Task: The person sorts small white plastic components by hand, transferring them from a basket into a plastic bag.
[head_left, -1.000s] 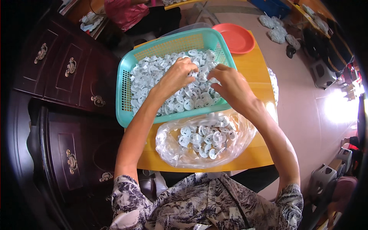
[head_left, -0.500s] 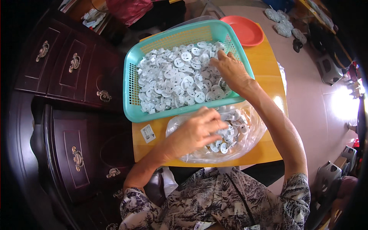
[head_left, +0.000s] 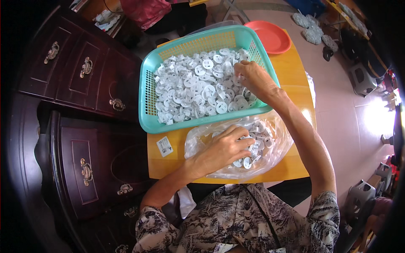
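Observation:
A turquoise plastic basket [head_left: 202,124] holds a heap of small white and translucent round plastic pieces [head_left: 190,90] with slots. At its right side my right hand [head_left: 258,80] reaches in, thumb and fingers pinched on a white plastic piece at the heap; the fingertips are partly hidden. In front of the basket lies a clear plastic bag [head_left: 198,137], spread open, with more white slotted pieces [head_left: 265,135] in it. Over the bag is my left hand [head_left: 225,145], its fingers bent and apart, touching the pieces there. I cannot see anything held in it.
The wooden table [head_left: 295,80] carries a red plastic plate [head_left: 270,37] behind the basket and a white printed label [head_left: 164,146] at the left. Dark wooden drawers [head_left: 84,76] stand close on the left. Stools [head_left: 363,79] and bags [head_left: 312,31] are on the floor at right.
My left hand has come down onto the pieces in the bag, its earlier motion blur gone. The right hand stays in the basket, slightly lower. The whole view has shifted a little.

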`<control>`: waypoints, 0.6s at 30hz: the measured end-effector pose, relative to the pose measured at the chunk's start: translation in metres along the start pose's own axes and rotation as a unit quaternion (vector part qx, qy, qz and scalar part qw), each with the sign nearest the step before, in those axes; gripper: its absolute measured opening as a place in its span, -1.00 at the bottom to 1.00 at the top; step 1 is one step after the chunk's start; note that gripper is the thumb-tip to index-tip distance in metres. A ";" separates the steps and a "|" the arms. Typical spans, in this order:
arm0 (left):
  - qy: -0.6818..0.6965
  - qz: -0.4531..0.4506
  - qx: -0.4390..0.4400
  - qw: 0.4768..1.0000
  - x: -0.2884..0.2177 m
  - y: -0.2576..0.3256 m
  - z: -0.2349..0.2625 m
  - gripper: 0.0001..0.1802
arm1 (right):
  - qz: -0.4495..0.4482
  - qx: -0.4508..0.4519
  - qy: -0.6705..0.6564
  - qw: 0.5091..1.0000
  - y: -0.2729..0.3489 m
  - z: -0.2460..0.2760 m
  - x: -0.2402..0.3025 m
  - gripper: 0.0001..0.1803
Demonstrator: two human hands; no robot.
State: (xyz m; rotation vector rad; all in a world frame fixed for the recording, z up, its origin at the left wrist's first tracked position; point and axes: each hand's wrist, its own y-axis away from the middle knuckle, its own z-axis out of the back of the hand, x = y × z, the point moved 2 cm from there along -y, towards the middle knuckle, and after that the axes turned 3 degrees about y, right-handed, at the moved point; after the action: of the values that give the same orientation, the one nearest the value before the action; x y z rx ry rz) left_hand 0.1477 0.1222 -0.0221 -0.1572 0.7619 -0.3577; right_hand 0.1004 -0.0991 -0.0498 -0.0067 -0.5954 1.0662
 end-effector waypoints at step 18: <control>-0.091 0.142 -0.140 0.976 0.084 -0.066 0.109 -0.78 | -0.037 0.150 -0.164 0.974 0.146 0.039 0.080 -0.71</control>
State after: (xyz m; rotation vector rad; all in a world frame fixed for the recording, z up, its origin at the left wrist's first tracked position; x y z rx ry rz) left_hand 0.2625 0.0310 0.0189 -0.3377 0.6402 0.0387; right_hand -0.0093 0.0287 -0.0223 0.4610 -0.7193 1.0841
